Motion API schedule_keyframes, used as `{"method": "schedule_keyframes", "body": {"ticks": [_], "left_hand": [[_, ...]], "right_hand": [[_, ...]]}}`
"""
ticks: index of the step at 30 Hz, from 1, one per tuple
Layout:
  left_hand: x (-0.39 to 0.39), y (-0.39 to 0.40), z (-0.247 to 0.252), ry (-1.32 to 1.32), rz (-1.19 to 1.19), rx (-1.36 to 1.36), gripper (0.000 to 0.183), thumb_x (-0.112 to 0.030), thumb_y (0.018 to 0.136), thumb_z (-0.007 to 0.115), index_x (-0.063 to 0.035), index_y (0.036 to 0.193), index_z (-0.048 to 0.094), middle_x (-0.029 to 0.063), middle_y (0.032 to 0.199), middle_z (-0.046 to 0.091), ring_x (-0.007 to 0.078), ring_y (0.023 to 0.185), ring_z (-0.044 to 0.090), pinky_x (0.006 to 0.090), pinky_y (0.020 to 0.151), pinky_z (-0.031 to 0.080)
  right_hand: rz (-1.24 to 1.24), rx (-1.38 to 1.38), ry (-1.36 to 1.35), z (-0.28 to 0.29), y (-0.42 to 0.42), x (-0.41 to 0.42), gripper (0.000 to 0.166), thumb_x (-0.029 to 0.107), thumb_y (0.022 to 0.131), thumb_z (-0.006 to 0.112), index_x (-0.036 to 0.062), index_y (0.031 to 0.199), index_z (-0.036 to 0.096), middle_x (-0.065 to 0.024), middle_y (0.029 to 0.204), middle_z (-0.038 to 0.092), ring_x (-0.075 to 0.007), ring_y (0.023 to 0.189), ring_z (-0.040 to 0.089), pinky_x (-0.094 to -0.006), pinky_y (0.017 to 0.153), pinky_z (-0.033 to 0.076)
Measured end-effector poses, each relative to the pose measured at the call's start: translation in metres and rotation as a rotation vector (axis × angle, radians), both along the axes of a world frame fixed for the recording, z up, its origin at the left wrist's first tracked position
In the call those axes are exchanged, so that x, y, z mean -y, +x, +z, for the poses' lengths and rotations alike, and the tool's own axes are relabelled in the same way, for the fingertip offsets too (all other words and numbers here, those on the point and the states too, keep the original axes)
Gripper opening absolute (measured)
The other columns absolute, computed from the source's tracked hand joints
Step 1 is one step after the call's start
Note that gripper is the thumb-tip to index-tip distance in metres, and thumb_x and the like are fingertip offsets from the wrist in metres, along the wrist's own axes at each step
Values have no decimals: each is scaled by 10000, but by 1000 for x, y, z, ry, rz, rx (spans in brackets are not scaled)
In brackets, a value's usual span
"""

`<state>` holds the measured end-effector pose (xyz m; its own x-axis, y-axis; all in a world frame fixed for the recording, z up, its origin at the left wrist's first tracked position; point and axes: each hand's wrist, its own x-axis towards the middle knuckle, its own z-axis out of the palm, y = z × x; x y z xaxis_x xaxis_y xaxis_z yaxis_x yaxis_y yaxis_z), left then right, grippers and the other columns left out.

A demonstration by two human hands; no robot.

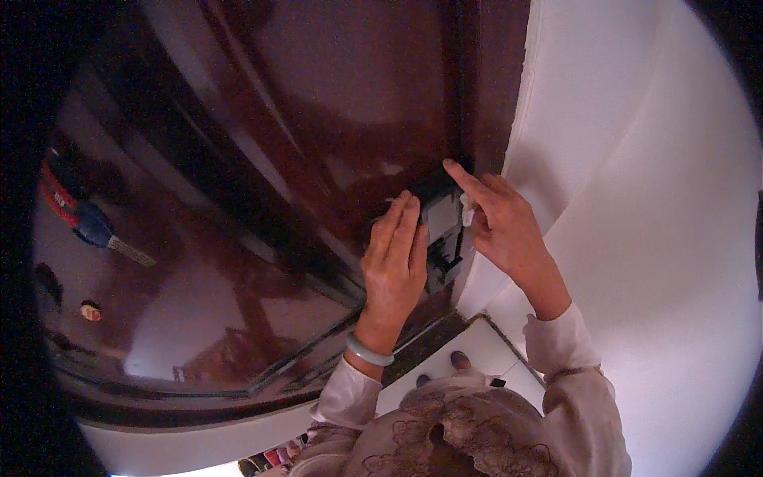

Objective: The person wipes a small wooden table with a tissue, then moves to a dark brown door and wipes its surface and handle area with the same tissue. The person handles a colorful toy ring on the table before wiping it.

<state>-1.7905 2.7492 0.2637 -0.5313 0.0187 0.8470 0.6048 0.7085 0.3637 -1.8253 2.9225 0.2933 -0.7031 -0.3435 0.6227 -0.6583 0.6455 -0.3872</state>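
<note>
A dark lock unit (442, 216) with a light grey panel is mounted on a glossy reddish-brown door (357, 77), close to the door's right edge. My left hand (393, 256) lies along the unit's left side, fingers straight and together. Its palm side is hidden, so any grip there does not show. My right hand (506, 223) is at the unit's right side with the index finger stretched towards its upper end. Between the curled fingers and thumb of that hand a small white piece (467, 210), perhaps tissue or cloth, sticks out.
A white wall (650, 238) rises close on the right of the door. Below are a dark threshold (432, 334) and pale floor tiles (444, 352), with my shoes (460, 360) on them. At the left, a red and blue decoration (89, 220) appears against the glossy surface.
</note>
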Motion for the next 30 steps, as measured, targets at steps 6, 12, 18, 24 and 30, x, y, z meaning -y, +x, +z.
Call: {"method": "schedule_keyframes", "body": {"ticks": [6,12,18,24,30], "left_hand": [[1,-4,0,-91,38,-80,405,48,821,660,30,1220,590,181,1252,587,330,1034,612,371,869,519],[6,0,-17,184,-95,61,524,47,830,657,4,1325,491,179,1292,567,273,1087,595,315,814,540],[-1,-13,-20,344,-168,-34,516,48,852,640,60,1325,434,206,1289,566,326,1071,595,337,768,541],[6,-9,4,123,-54,-61,500,52,847,632,57,1313,453,197,1274,577,359,1050,592,358,802,522],[28,-12,-7,121,-120,88,488,47,855,607,22,1322,470,186,1332,548,367,1176,545,420,965,449]], "right_hand": [[11,91,-106,-6,-4,2,791,-96,674,527,190,1407,448,-167,866,584,-356,823,577,-460,748,505],[20,45,-264,-23,-6,6,782,-115,672,499,197,1389,485,-156,841,568,-340,785,586,-427,728,502],[1,36,-179,-9,-6,2,775,-107,672,515,193,1386,493,-153,814,546,-331,728,575,-424,677,494],[-22,2,-72,8,-6,0,783,-110,659,524,187,1383,499,-156,802,536,-328,705,557,-429,669,490],[-43,14,-60,5,-10,21,784,-126,648,513,180,1369,518,-154,818,549,-328,731,557,-420,690,496]]}}
